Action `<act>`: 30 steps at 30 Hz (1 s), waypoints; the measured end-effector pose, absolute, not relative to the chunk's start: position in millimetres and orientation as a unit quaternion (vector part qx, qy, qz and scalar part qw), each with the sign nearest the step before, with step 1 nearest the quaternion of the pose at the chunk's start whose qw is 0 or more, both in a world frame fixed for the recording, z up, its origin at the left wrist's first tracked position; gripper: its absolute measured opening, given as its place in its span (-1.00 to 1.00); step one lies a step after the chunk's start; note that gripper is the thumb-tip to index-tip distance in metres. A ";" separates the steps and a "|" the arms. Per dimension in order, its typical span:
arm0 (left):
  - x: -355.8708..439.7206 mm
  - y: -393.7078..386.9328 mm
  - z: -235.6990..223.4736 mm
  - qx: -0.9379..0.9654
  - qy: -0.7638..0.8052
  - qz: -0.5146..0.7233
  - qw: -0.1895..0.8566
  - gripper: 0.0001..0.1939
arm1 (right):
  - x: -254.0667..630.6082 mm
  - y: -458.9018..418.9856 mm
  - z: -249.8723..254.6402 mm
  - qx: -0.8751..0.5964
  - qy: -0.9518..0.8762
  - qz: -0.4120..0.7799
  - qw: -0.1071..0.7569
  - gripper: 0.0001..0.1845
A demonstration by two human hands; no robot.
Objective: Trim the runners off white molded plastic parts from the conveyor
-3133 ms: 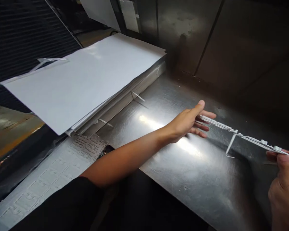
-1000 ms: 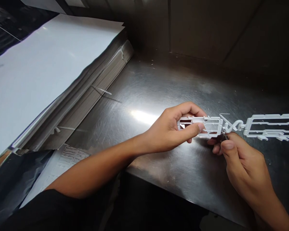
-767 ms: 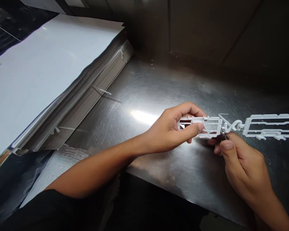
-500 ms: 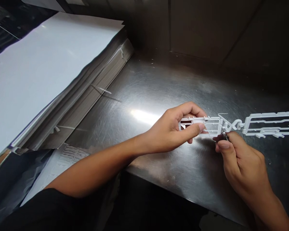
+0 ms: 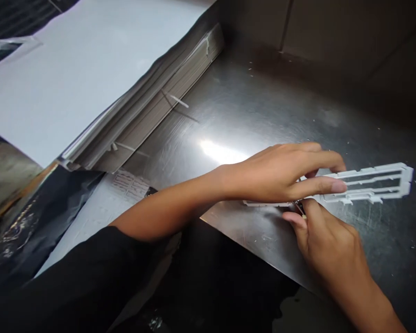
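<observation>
My left hand (image 5: 298,171) reaches over a white plastic frame (image 5: 377,194), its thumb and forefinger closed on the frame's near end. The frame is long and slotted, with small tabs along its lower edge, and it extends to the right. Beneath my left wrist, the edge of a second white plastic frame (image 5: 263,204) shows; the join between the two is hidden by my hand. My right hand (image 5: 329,240) is closed around small metal nippers (image 5: 300,207), mostly hidden in the fingers. Their tip lies just under my left palm, close against the white plastic; contact cannot be made out.
A tall stack of large sheets (image 5: 125,60) with loose tie ends sticking out stands at the left. Small white scraps dot the scratched metal table (image 5: 235,101). Dark plastic wrapping (image 5: 27,231) and a sheet of white moulded parts (image 5: 125,185) lie below the stack.
My left hand has moved right, from the left frame to the right frame. My right hand has shifted slightly left with the nippers. The camera view has swung, moving the stack up and right.
</observation>
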State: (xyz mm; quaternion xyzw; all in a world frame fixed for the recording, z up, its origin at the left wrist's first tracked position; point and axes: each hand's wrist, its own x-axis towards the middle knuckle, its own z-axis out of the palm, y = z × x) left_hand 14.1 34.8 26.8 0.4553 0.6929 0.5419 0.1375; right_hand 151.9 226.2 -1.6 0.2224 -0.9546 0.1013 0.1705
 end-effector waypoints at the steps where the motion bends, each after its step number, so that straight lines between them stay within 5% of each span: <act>1: 13.3 36.2 25.6 0.466 0.692 0.533 0.141 -0.72 | 152.0 226.2 -1.6 0.232 -0.953 0.093 0.171 -0.44; 12: 8.0 42.7 12.1 0.370 0.617 0.667 0.194 -0.66 | 146.9 252.0 1.0 0.247 -0.947 0.137 0.156 -0.54; 18: 11.6 48.7 9.8 0.301 0.521 0.770 0.213 -0.60 | 148.9 251.7 8.9 0.005 -0.948 0.239 0.210 -0.39; 25: 15.1 49.3 13.5 0.283 0.512 0.768 0.260 -0.65 | 140.4 243.8 28.9 -0.128 -0.827 0.502 0.218 -0.72; 30: 11.8 40.9 19.6 0.256 0.549 0.772 0.192 -0.72 | 136.7 257.8 32.0 -0.132 -0.853 0.443 0.244 -0.74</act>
